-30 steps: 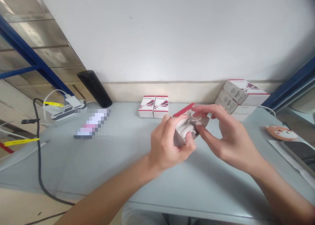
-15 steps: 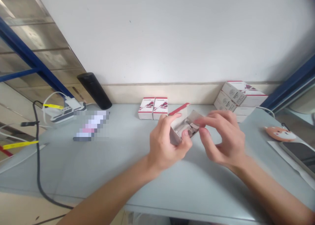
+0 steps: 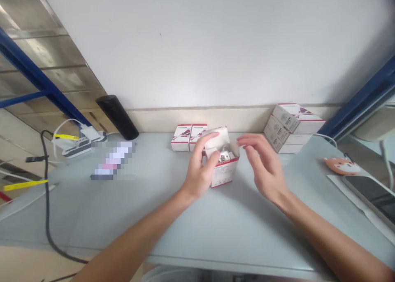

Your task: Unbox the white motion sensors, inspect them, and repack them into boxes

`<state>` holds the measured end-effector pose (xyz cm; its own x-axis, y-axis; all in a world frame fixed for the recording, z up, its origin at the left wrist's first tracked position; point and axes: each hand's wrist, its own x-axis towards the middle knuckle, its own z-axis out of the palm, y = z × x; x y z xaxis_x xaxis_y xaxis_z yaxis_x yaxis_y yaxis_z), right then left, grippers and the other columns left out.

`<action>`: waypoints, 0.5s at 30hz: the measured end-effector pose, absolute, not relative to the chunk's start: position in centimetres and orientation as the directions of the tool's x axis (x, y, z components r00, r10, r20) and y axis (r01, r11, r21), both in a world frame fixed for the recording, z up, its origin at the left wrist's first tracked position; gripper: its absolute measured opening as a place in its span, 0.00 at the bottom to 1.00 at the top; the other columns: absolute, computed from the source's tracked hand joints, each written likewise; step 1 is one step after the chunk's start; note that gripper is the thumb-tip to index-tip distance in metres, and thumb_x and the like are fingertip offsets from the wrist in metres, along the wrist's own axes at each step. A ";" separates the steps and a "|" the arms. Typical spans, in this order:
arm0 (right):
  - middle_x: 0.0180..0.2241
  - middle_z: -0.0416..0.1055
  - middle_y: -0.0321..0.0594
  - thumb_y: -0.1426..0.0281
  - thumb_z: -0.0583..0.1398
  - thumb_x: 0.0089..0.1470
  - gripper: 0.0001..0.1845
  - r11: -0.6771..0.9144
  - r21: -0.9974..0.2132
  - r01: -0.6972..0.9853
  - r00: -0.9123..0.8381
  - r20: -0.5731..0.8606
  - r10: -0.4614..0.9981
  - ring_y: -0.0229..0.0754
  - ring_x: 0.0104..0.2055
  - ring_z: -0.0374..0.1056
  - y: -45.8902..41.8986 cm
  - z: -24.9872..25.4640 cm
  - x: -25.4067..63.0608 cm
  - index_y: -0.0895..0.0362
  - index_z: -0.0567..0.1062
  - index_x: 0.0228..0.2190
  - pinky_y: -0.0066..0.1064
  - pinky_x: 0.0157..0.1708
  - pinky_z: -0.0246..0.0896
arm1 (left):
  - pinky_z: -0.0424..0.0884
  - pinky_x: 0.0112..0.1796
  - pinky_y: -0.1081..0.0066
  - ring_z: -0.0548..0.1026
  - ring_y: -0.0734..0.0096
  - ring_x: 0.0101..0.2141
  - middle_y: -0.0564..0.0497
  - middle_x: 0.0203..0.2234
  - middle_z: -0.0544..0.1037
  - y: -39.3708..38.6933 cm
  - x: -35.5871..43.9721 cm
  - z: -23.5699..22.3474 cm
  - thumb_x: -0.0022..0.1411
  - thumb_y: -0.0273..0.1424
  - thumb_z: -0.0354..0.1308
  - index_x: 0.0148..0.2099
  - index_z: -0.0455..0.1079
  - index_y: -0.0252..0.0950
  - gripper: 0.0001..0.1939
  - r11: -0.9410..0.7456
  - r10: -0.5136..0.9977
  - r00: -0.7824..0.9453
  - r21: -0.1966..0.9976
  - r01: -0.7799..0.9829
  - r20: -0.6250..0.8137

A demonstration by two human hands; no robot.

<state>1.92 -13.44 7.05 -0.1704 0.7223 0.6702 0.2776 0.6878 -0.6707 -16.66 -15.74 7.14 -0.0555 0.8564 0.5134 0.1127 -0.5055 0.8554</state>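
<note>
A small white and red cardboard box [image 3: 224, 175] stands upright on the grey table with its lid flaps up. Inside it lies something clear and metallic that I cannot make out. My left hand [image 3: 202, 164] grips the box from its left side, the thumb over the front rim and a finger against the raised back flap. Just right of the box is my right hand [image 3: 263, 162], fingers bent and apart with nothing in them. Behind my left hand, two closed boxes [image 3: 181, 137] of the same print stand side by side.
A stack of similar boxes [image 3: 293, 127] stands at the back right. Farther right are an orange animal-faced pouch [image 3: 341, 166] and a dark phone-like device [image 3: 370, 191]. To the left are a black cylinder [image 3: 119, 117], a power strip [image 3: 83, 142], cables and a blurred-out object [image 3: 112, 160].
The box has gone from tilted in my left hand to upright on the table. My right hand has drawn away from its side flap.
</note>
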 end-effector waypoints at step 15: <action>0.49 0.76 0.42 0.66 0.63 0.66 0.11 0.773 -0.603 0.196 -0.247 0.733 0.634 0.46 0.51 0.74 -13.0 6.9 1.6 0.49 0.73 0.50 0.42 0.51 0.70 | 0.71 0.58 0.58 0.74 0.63 0.55 0.45 0.53 0.74 -14.4 -17.8 5.8 0.78 0.31 0.48 0.65 0.61 0.46 0.17 -0.726 0.679 0.108 0.643 0.243 0.726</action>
